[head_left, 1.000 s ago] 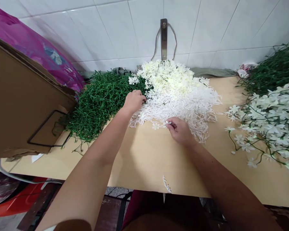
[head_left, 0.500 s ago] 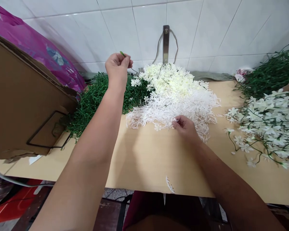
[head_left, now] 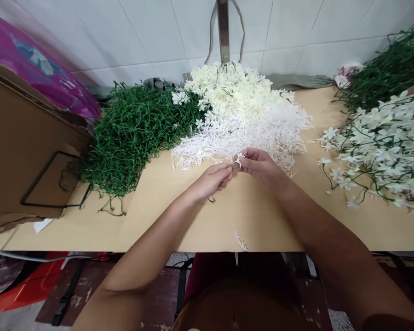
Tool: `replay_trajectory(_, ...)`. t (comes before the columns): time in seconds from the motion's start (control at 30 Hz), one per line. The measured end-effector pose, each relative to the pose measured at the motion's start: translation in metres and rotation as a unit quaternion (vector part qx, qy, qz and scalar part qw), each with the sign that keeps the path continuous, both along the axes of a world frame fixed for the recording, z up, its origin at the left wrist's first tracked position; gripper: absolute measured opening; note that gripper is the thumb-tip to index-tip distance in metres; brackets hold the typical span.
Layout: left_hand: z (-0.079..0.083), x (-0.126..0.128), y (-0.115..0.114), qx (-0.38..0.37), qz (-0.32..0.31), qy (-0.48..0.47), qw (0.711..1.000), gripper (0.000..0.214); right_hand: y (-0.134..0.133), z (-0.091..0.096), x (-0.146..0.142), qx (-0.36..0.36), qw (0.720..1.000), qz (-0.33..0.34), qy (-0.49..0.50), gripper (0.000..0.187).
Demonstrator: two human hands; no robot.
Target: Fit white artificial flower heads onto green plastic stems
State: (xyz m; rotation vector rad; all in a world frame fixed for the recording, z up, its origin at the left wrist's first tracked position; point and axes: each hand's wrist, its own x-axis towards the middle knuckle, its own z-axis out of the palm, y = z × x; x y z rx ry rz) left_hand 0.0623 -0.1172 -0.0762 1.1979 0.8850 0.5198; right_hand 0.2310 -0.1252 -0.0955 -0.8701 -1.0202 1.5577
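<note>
My left hand (head_left: 216,177) pinches a thin green artificial stem (head_left: 211,200), one end poking out below the fingers and a green tip showing at the fingertips. Facing it, my right hand (head_left: 257,164) holds a small white artificial flower (head_left: 239,159) between thumb and fingers. The two hands nearly meet above the table, just in front of a heap of thin white pieces (head_left: 234,138). Behind that heap lie cream-white blossoms (head_left: 231,89). A pile of green stems (head_left: 138,128) spreads to the left of them.
Flowers on green stems (head_left: 389,147) lie at the right, with more green stems (head_left: 393,69) behind. A cardboard box (head_left: 27,138) and a purple bag (head_left: 44,64) stand at the left. A metal bracket (head_left: 223,32) rises by the tiled wall. White bits (head_left: 240,240) lie near the table's front edge.
My left hand has come down from above the green pile to beside my right hand, bringing the stem. My right hand has lifted the flower slightly off the white heap. The view has tilted down.
</note>
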Motion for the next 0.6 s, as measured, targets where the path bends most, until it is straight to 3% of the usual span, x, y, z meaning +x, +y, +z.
replay_trajectory(0.2,-0.008,-0.003,-0.001,-0.021,0.018,-0.052,0.998,0.042,-0.005,0.001,-0.004,-0.037,0.996,0.056,0.056,0.029)
replay_trajectory(0.6,-0.027,-0.016,0.006,-0.009,-0.054,-0.108,0.993,0.044,-0.002,-0.005,-0.007,-0.051,0.994,0.086,0.051,0.029)
